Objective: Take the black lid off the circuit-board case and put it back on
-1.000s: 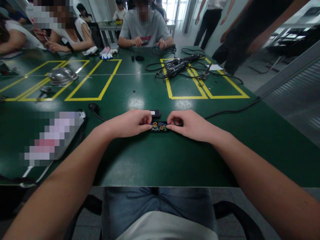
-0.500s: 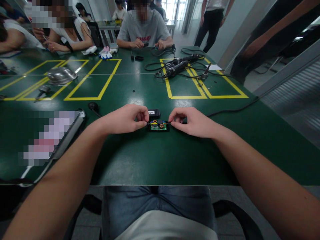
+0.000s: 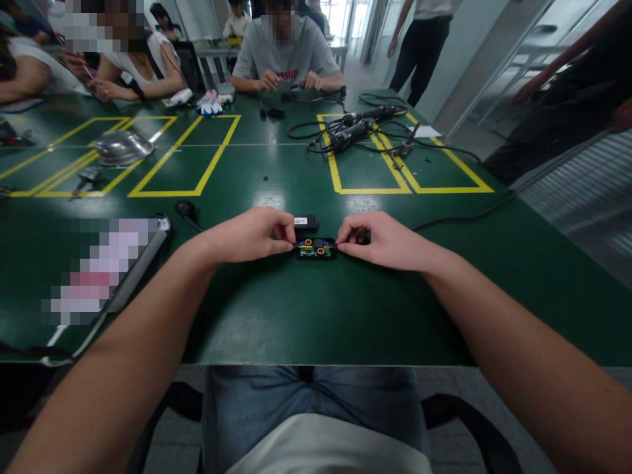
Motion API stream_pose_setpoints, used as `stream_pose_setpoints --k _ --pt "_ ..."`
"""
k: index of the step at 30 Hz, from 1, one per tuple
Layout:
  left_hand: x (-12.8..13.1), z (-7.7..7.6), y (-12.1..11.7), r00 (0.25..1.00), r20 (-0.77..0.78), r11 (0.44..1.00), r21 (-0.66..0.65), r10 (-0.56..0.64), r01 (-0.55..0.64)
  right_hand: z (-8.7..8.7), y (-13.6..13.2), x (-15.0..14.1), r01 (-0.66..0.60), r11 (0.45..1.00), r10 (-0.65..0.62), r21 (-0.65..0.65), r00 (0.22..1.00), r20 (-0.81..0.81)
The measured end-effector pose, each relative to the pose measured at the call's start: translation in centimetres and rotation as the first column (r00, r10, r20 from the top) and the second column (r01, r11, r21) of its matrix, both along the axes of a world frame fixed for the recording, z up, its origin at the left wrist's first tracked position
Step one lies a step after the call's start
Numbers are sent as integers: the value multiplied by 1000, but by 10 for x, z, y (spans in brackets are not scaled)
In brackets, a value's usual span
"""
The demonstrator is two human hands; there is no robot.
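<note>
A small green circuit board with two copper-wound coils lies in a black plastic housing on the table in front of me. Thumb and fingertips of my left hand are pinched on the black cable at the housing's left end. At the opposite end, my right hand pinches the other black cable. Fingers hide most of both cable ends. Just behind the housing rests a ribbed black cover with a white label, touched by neither hand as far as I can see.
A phone on a stand is at the left, near a black plug. Farther back lie a metal bowl-like part, gloves and corded black tools. A black cable runs off right. Co-workers sit across the table.
The circuit board has sunk lower into the housing, whose black rim now shows around it. Both hands keep their pinch, with hardly any shift.
</note>
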State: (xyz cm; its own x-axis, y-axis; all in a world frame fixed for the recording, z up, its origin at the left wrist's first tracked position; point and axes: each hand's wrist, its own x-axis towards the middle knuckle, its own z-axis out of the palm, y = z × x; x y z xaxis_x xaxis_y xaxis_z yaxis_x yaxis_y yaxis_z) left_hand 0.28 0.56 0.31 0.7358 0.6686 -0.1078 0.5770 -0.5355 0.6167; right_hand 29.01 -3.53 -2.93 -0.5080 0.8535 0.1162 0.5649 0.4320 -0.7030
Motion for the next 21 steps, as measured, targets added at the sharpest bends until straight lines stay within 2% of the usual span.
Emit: stream_pose_setpoints --k 4,9,17,19,21 --pt "1 -2 2 1000 3 1000 -25 8 -8 1 1 0 0 1000 0 -10 1000 6" --pt "3 -2 1 999 -21 999 32 25 -25 1 1 0 -3 1000 4 -21 1000 10" --pt "3 -4 -3 1000 -2 982 191 2 -2 0 1 0 13 1000 -13 -26 1000 -3" --pt "5 -7 -2 999 21 965 258 36 -40 0 1 -2 13 1000 -14 -25 999 -30" --pt "7 -10 0 993 62 926 360 99 -115 0 1 -3 14 999 -16 -35 998 -53"
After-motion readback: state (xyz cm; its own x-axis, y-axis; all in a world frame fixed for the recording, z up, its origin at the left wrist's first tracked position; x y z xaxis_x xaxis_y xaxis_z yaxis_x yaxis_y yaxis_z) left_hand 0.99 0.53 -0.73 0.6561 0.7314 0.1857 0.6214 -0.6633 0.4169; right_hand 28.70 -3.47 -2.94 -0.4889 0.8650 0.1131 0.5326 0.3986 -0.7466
